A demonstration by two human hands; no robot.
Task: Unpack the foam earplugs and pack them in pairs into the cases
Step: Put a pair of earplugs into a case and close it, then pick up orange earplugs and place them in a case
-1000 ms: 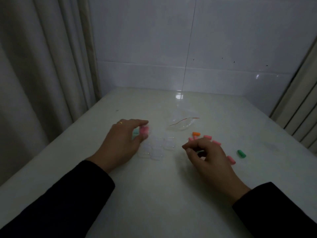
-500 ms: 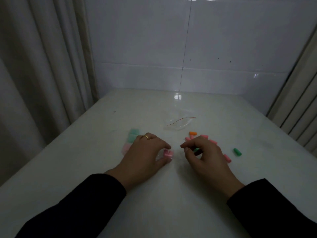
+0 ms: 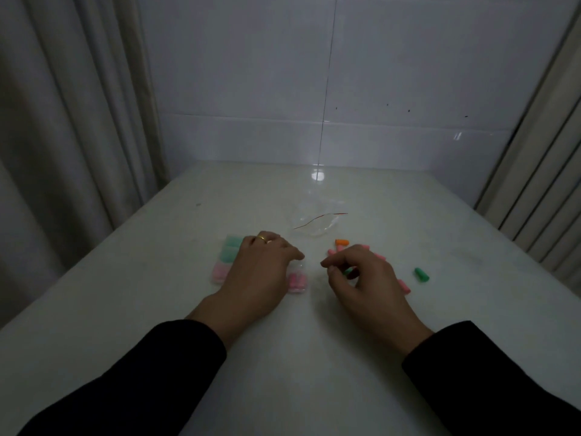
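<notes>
My left hand (image 3: pixel 262 272) lies over a small clear case of pink earplugs (image 3: pixel 297 282), index fingertip and thumb pinching its ends. My right hand (image 3: pixel 361 278) is curled just right of it and pinches a green earplug (image 3: pixel 347 272) between thumb and fingers. Left of my left hand sit two cases with teal earplugs (image 3: pixel 232 247) and one with pink earplugs (image 3: pixel 220 272). Loose plugs lie around my right hand: an orange one (image 3: pixel 342 242), pink ones (image 3: pixel 331 253) (image 3: pixel 404 286) and a green one (image 3: pixel 421 274).
An emptied clear plastic bag with a red strip (image 3: pixel 317 223) lies behind the hands on the white table (image 3: pixel 283 357). A tiled wall closes the back. Curtains hang along the left and right table edges.
My left hand carried the pink-filled case from the far left toward the middle, uncovering the filled cases on the left. My right hand stayed put, still holding the green earplug.
</notes>
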